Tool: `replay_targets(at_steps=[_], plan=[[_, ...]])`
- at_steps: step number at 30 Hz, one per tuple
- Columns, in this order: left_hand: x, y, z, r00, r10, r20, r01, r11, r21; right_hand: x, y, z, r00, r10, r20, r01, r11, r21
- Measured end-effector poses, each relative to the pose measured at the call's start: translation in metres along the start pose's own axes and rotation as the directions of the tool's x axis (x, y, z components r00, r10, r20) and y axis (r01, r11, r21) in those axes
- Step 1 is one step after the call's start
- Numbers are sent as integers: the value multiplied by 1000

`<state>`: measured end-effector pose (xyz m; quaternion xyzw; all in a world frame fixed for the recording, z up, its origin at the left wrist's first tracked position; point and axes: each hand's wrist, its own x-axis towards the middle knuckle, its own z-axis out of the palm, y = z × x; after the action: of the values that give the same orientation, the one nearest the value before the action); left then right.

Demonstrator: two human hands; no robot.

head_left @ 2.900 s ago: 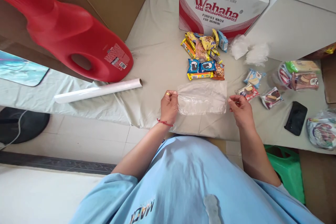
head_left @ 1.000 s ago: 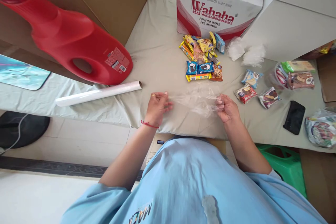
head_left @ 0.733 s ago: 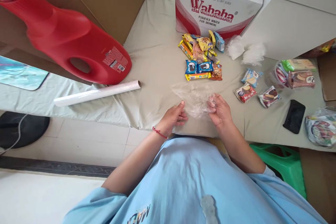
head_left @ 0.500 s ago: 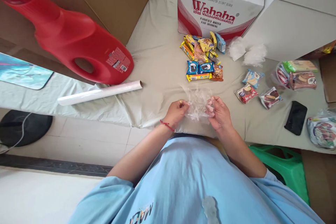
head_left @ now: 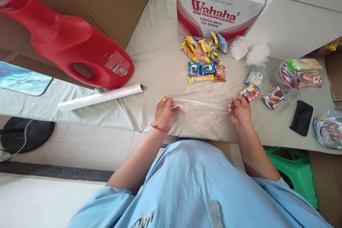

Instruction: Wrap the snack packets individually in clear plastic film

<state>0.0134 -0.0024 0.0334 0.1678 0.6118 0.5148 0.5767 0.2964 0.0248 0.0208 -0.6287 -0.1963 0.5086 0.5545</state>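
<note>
Got the plastic [head_left: 203,105] pinched tight in my left hand [head_left: 165,113] and right hand [head_left: 239,111], stretched over the table [head_left: 157,67] near its front edge. Decent room toward the tube [head_left: 101,97]; red snack [head_left: 251,93] crowds my right.

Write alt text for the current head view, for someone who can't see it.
A person's left hand and right hand hold clear plastic film taut between them over a cloth-covered surface. Beyond it, wrapped snacks lie before a Wahaha water carton; a white roll and red jug are at left, more snack packs at right.
</note>
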Motion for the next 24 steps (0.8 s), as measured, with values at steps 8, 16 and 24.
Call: replay_targets(at_steps=[8,16,24], plan=[[9,-7,-21,992,65,109,-106,899,426,29,6,-3,980,-196,23,194,942,-272],[5,-8,-39,987,-16,157,-98,714,693,55,6,-13,928,-325,182,369,731,-575],[-9,0,-38,950,195,243,-311,627,714,47,-25,-9,733,-528,429,598,199,-776]])
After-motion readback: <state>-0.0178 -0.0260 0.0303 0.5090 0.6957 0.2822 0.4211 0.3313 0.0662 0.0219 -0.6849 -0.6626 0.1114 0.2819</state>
